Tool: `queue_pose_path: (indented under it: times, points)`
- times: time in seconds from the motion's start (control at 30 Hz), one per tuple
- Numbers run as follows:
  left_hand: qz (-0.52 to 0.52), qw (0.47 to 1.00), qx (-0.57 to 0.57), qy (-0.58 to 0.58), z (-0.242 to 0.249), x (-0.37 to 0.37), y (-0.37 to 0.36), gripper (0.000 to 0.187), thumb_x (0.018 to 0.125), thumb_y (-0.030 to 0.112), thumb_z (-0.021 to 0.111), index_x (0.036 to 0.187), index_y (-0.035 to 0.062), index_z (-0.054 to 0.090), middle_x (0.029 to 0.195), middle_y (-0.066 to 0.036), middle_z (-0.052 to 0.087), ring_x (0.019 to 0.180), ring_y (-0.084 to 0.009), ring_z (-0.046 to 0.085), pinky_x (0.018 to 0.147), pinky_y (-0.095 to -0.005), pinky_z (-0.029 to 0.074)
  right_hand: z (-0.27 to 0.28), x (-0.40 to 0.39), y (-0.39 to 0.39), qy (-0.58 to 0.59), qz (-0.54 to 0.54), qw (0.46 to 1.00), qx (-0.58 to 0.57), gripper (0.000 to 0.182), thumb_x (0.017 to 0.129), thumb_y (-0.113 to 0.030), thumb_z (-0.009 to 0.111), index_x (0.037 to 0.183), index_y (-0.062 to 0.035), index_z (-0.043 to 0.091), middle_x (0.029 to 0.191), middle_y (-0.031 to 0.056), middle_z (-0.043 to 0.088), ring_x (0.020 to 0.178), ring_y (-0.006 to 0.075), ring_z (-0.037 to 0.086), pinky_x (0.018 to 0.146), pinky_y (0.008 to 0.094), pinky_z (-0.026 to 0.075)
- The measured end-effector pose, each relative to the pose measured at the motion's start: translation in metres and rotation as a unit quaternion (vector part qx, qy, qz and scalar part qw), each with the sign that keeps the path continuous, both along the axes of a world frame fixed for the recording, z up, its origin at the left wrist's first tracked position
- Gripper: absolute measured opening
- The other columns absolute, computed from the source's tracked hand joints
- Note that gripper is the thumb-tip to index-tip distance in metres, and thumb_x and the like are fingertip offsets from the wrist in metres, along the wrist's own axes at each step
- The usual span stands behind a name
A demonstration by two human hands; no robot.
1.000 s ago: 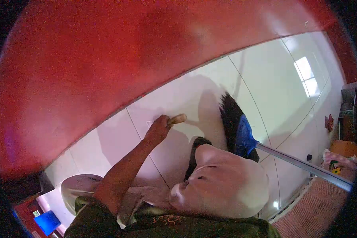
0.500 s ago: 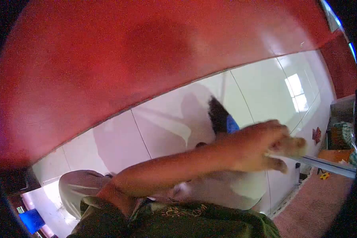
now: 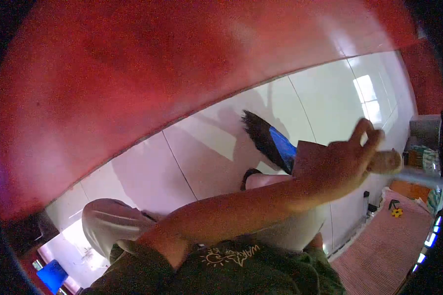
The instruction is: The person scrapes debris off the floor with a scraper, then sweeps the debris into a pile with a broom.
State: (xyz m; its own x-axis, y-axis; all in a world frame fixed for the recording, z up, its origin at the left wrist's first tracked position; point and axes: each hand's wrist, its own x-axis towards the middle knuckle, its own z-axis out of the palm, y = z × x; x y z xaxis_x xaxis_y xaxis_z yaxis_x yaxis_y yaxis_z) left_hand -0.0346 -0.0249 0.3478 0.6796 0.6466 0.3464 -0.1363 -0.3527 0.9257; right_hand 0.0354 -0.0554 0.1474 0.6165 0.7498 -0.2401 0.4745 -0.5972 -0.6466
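Observation:
My left hand (image 3: 347,167) reaches across my body to the right, above my bent knee (image 3: 280,196). A small tan object (image 3: 386,161) sits pinched at its fingertips, while the other fingers are spread upward. Just behind the hand lies a broom (image 3: 268,140) with black bristles and a blue head, resting on the white tiled floor (image 3: 206,147). Its pale metal handle (image 3: 421,176) runs off to the right, close to the tan object. My right hand is out of sight.
A red wall (image 3: 157,64) rises behind the floor tiles. A reddish ribbed mat (image 3: 379,250) lies at lower right, with a small yellow toy (image 3: 396,212) and boxes at the right edge. My other knee (image 3: 108,221) is at lower left, near a blue object (image 3: 51,275).
My left hand lifted off the floor tile by the wall and swung right, carrying the tan object over my knee toward the broom handle. The view shifted slightly.

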Motion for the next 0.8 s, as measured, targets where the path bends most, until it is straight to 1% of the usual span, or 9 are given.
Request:
queue_pose_path:
  times: [0.1, 0.17, 0.2, 0.27, 0.4, 0.5, 0.63, 0.7, 0.8]
  points:
    - [0.01, 0.995, -0.092, 0.027, 0.012, 0.007, 0.014, 0.042, 0.069, 0.016, 0.058, 0.104, 0.0056, 0.038, 0.105, -0.014, 0.04, 0.068, -0.0327, 0.056, 0.057, -0.0425, 0.047, 0.019, 0.005, -0.021, 0.015, -0.016, 1.0, -0.017, 0.019, 0.078, -0.009, 0.046, 0.095, -0.0051, 0.039, 0.082, 0.0193, 0.052, 0.076, 0.0318, 0.05, 0.06, 0.0372, 0.04]
    - [-0.091, 0.993, -0.062, -0.045, 0.011, 0.025, 0.007, 0.039, 0.067, 0.018, 0.06, 0.099, 0.0044, 0.041, 0.096, -0.018, 0.049, 0.072, -0.0345, 0.055, 0.063, -0.0408, 0.046, 0.031, 0.005, -0.026, 0.03, -0.027, 0.999, -0.029, 0.018, 0.078, -0.009, 0.046, 0.094, -0.0055, 0.039, 0.081, 0.0195, 0.052, 0.076, 0.0324, 0.05, 0.059, 0.0376, 0.04]
    - [-0.147, 0.985, -0.081, -0.041, 0.023, 0.028, 0.005, 0.033, 0.066, 0.021, 0.06, 0.09, 0.0035, 0.045, 0.076, -0.02, 0.055, 0.07, -0.0349, 0.055, 0.063, -0.041, 0.044, 0.04, 0.005, -0.029, 0.039, -0.032, 0.998, -0.037, 0.018, 0.078, -0.009, 0.046, 0.094, -0.0056, 0.039, 0.081, 0.0197, 0.052, 0.076, 0.0326, 0.05, 0.059, 0.0377, 0.04]
    - [-0.269, 0.957, -0.089, 0.061, 0.054, 0.025, 0.004, 0.031, 0.065, 0.024, 0.06, 0.084, 0.003, 0.046, 0.068, -0.017, 0.055, 0.068, -0.0353, 0.054, 0.059, -0.0415, 0.043, 0.056, 0.003, -0.034, 0.053, -0.04, 0.996, -0.05, 0.018, 0.078, -0.009, 0.045, 0.094, -0.006, 0.038, 0.08, 0.0199, 0.052, 0.075, 0.0332, 0.05, 0.058, 0.0381, 0.04]
    - [-0.379, 0.916, -0.106, 0.083, 0.111, 0.025, -0.018, 0.031, 0.064, 0.026, 0.061, 0.077, 0.0023, 0.047, 0.062, -0.017, 0.054, 0.065, -0.0343, 0.055, 0.058, -0.0418, 0.043, 0.094, -0.006, -0.048, 0.094, -0.069, 0.99, -0.074, 0.017, 0.078, -0.009, 0.045, 0.093, -0.0066, 0.038, 0.078, 0.0205, 0.051, 0.074, 0.0342, 0.05, 0.057, 0.0387, 0.04]
    - [-0.442, 0.866, -0.186, 0.139, 0.155, 0.025, -0.017, 0.042, 0.057, 0.037, 0.066, 0.077, 0.0015, 0.052, 0.068, -0.018, 0.056, 0.068, -0.0322, 0.056, 0.061, -0.0394, 0.043, 0.137, -0.016, -0.06, 0.12, -0.087, 0.985, -0.091, 0.017, 0.078, -0.009, 0.045, 0.092, -0.0071, 0.037, 0.077, 0.0209, 0.051, 0.073, 0.035, 0.049, 0.056, 0.0392, 0.04]
    - [-0.461, 0.838, -0.239, 0.168, 0.194, 0.039, -0.03, 0.045, 0.056, 0.039, 0.066, 0.077, 0.0017, 0.053, 0.067, -0.017, 0.055, 0.067, -0.0319, 0.056, 0.06, -0.0388, 0.043, 0.189, -0.029, -0.074, 0.151, -0.102, 0.977, -0.115, 0.016, 0.078, -0.009, 0.045, 0.091, -0.0078, 0.037, 0.076, 0.0214, 0.051, 0.072, 0.0361, 0.049, 0.054, 0.0399, 0.04]
    - [-0.424, 0.86, -0.222, 0.178, 0.21, 0.052, -0.041, 0.04, 0.062, 0.038, 0.063, 0.072, 0.0016, 0.049, 0.062, -0.015, 0.053, 0.06, -0.0303, 0.054, 0.054, -0.0371, 0.041, 0.216, -0.036, -0.079, 0.162, -0.107, 0.973, -0.127, 0.016, 0.078, -0.009, 0.045, 0.091, -0.0081, 0.036, 0.075, 0.0217, 0.051, 0.072, 0.0366, 0.049, 0.054, 0.0402, 0.04]
    - [-0.392, 0.861, -0.258, 0.194, 0.223, 0.069, -0.054, 0.041, 0.063, 0.039, 0.063, 0.074, 0.0017, 0.05, 0.062, -0.015, 0.053, 0.06, -0.0302, 0.054, 0.055, -0.0372, 0.041, 0.258, -0.049, -0.083, 0.178, -0.109, 0.967, -0.145, 0.015, 0.078, -0.008, 0.044, 0.09, -0.0087, 0.036, 0.074, 0.0221, 0.051, 0.071, 0.0374, 0.049, 0.053, 0.0407, 0.04]
